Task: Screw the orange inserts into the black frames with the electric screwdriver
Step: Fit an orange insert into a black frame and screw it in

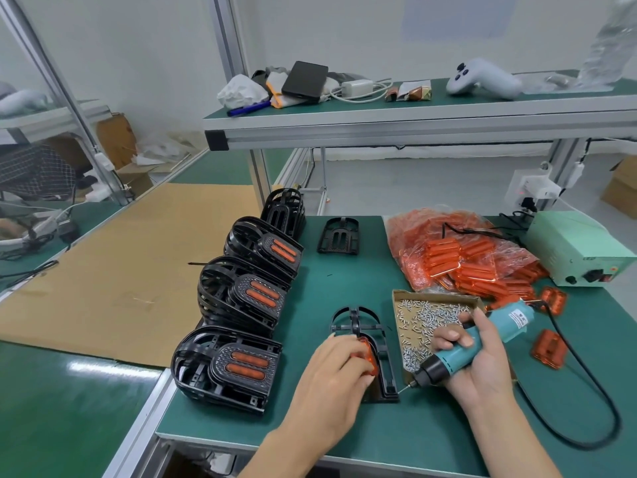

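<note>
A black frame (358, 327) lies on the green mat in front of me. My left hand (336, 377) holds an orange insert (368, 355) down inside that frame, its fingers curled over it. My right hand (479, 360) grips the teal electric screwdriver (458, 355), tilted down to the left. The bit tip sits near the frame's lower right corner. A cardboard tray of screws (437, 301) lies just behind the screwdriver.
Stacks of finished frames with orange inserts (241, 360) line the left of the mat. One bare frame (339, 236) lies at the back. A bag of orange inserts (455, 257), loose inserts (548, 350), the green power box (575, 250) and the screwdriver cable (586, 391) fill the right.
</note>
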{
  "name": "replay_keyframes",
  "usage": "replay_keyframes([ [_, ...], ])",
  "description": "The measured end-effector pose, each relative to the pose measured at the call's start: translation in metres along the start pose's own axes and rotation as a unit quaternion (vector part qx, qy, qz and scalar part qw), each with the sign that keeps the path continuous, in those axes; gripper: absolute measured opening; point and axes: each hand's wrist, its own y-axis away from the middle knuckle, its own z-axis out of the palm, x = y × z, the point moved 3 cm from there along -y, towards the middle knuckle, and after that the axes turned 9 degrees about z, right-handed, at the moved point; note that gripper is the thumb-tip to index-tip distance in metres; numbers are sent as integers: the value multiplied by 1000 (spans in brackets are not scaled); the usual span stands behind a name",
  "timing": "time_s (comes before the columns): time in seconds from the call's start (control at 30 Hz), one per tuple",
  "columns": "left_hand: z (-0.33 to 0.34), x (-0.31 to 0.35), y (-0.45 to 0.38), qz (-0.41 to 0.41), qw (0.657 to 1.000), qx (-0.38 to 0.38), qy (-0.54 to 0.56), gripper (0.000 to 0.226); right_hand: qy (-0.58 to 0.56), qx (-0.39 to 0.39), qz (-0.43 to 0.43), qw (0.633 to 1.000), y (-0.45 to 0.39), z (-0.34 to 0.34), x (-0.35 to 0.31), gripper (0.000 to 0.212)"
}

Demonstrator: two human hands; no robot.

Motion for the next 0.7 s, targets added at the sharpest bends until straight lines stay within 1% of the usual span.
replay_keyframes([
  [0.1, -10, -2, -5, -74, 995, 23, 63, 15, 2, 4, 0, 1000, 0, 0, 1, 21],
  [0.17, -12, -4, -7, -115, 991, 7, 70, 26, 1, 4, -1, 1000, -1, -1, 1, 22],
  [0.23, -11, -6, -9, -143, 987, -25, 64, 37, 2, 5, 0, 1000, -1, -1, 1, 22],
  [0.3, -7, -10, -15, -159, 985, -62, 36, 43, 2, 4, 0, 1000, 0, 0, 1, 22],
  [0.33, -4, -12, -17, -158, 984, -79, 6, 44, 1, 3, -1, 1000, 0, 0, 0, 23],
  [0.43, 3, -12, -26, -145, 983, -92, -68, 44, 2, -1, -1, 1000, 1, 2, 0, 23],
  [0.53, 8, -13, -38, -175, 975, -88, -103, 50, 3, -1, -1, 1000, 1, 2, 0, 23],
  [0.6, 14, -15, -46, -205, 963, -117, -131, 49, 3, 0, 0, 1000, 1, 2, 0, 23],
  [0.7, 24, -22, -54, -260, 942, -160, -140, 40, 0, 4, 3, 1000, 1, 2, 0, 24],
])
